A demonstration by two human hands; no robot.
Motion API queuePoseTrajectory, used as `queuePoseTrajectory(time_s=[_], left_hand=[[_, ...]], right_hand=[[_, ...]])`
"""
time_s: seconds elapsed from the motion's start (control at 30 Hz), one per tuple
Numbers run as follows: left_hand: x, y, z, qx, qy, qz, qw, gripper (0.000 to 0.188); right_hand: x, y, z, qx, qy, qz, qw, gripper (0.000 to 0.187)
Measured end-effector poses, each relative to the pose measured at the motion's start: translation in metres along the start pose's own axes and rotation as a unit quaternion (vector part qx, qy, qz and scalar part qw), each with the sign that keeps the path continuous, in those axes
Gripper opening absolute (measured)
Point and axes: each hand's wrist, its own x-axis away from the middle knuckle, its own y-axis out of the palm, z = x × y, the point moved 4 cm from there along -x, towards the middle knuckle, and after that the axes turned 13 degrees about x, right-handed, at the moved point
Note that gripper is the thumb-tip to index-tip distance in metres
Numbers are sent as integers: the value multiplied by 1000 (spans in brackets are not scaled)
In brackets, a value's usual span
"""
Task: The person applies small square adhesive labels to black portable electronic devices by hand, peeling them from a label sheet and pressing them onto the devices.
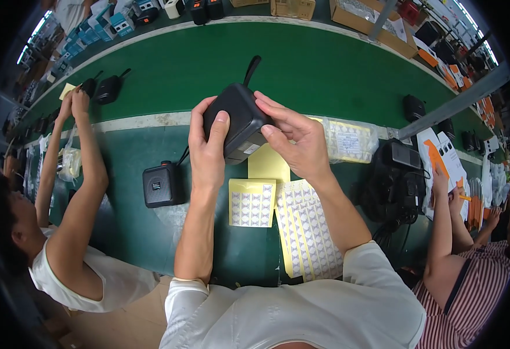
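Observation:
Both my hands hold up a black boxy device with a wrist strap (237,113), tilted above the table. My left hand (207,154) wraps its left side, thumb lying on the broad face. At the right edge and corner, my right hand (301,142) grips with thumb and fingers. A pale label (249,148) shows on the device's lower side. Beneath are a small yellow-backed sticker sheet (252,203), larger sticker sheets (310,232) and a plain yellow sheet (269,166). A similar black device (163,185) stands left of my left forearm.
Beyond the pale ledge runs a green belt (167,64) bearing black devices (109,89). A plastic-wrapped sticker pack (348,141) and a black cabled machine (397,180) lie to the right. Co-workers sit either side, one's arms (83,157) reaching at left, another's hands (441,180) holding papers.

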Motion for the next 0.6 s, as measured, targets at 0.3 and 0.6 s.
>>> queuePoseTrajectory(time_s=[0.3,0.6], left_hand=[[0,-1,9,27,1,25,999,37],[1,-1,10,-62,36,10,997,36]], right_hand=[[-2,-4,7,1,-9,-34,999,41],[-2,-1,8,-44,-28,-22,998,42]])
